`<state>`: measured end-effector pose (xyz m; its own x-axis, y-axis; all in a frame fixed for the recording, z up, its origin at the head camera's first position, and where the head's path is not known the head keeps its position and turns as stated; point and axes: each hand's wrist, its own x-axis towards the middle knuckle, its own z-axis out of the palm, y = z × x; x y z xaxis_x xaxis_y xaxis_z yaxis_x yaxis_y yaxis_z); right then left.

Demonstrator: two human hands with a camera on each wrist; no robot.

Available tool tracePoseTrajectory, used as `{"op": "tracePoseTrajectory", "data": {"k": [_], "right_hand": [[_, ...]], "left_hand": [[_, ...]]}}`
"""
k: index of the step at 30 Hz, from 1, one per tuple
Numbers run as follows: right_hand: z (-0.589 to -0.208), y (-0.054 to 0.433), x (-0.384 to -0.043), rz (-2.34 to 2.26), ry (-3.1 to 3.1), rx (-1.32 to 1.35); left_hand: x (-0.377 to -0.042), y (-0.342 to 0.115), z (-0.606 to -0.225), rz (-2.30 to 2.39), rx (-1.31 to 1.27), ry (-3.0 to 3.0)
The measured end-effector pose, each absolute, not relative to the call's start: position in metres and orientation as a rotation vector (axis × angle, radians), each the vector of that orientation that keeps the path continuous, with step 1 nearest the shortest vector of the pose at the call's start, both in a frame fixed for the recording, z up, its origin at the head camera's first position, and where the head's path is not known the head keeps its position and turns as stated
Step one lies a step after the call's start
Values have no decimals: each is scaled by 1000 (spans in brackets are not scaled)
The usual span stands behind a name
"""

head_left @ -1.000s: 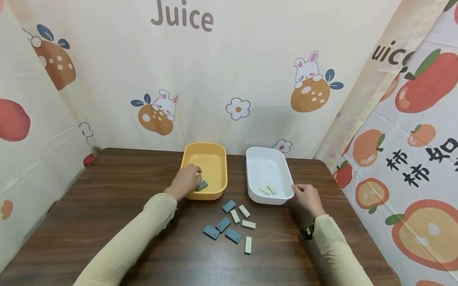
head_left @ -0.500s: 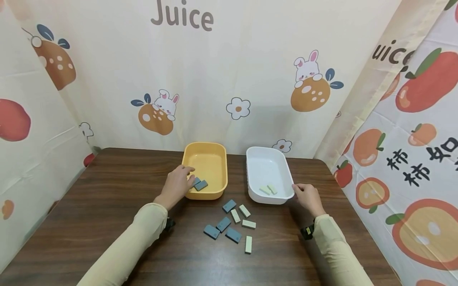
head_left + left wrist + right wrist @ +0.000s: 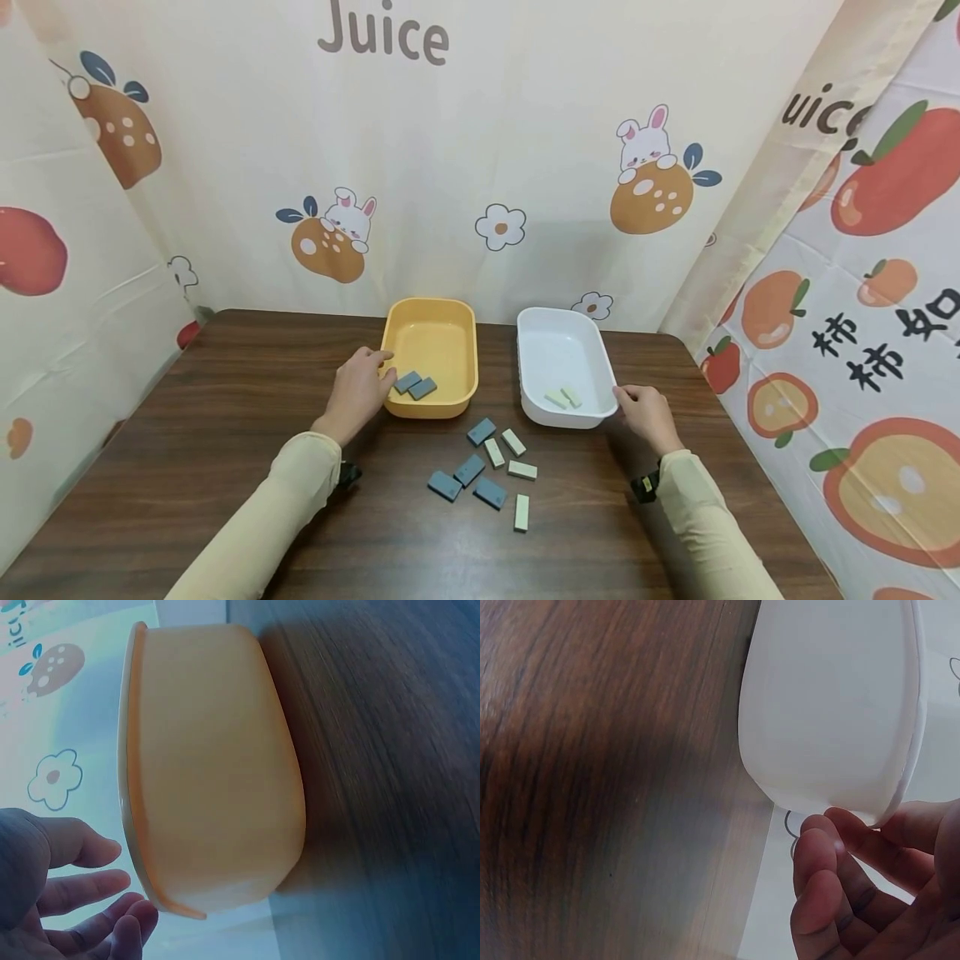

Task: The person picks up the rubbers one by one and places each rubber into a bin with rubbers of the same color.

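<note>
The left hand (image 3: 354,393) hangs loose by the left rim of the yellow tub (image 3: 442,337), fingers parted around nothing, though whether a fingertip touches I cannot tell; well apart, the right hand (image 3: 651,417) pinches the white tub (image 3: 558,354) near its close right corner, likely to steady it. Two blue blocks (image 3: 423,388) lie in the yellow tub and two pale green blocks (image 3: 556,399) in the white, seemingly divided by colour, while four more of each lie loose on the table (image 3: 225,400), handy to both.

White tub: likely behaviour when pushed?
Likely stiff: the white tub shows no bend at the pinching right hand. Probably light: looks thin-walled, just two pale blocks inside. Should slide rather than roll, sitting flat on the table.
</note>
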<state>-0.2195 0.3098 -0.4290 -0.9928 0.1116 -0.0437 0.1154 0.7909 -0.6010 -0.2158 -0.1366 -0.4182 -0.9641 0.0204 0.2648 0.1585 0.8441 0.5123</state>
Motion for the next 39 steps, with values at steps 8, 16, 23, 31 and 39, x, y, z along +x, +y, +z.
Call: {"op": "tracePoseTrajectory", "data": {"k": [8,16,23,31,39], "right_hand": [[-429,310,-220,-993,2960,200],[-430,310,-219,-998,2960,203],[-428,309,-219,-987,2954,211],[-427,310,-221,-977,2963,189],[-427,312,-220,-997,2956,181]], "left_hand": [[-214,-144,-421,-812,-90,-2775],[-212,-147,-428,-793,-95,-2797],[-210,-149,-432,-787,-94,-2815],[-209,-150,-435,-767,-67,-2795],[-207,-150,-437,-790,-60,-2803]]}}
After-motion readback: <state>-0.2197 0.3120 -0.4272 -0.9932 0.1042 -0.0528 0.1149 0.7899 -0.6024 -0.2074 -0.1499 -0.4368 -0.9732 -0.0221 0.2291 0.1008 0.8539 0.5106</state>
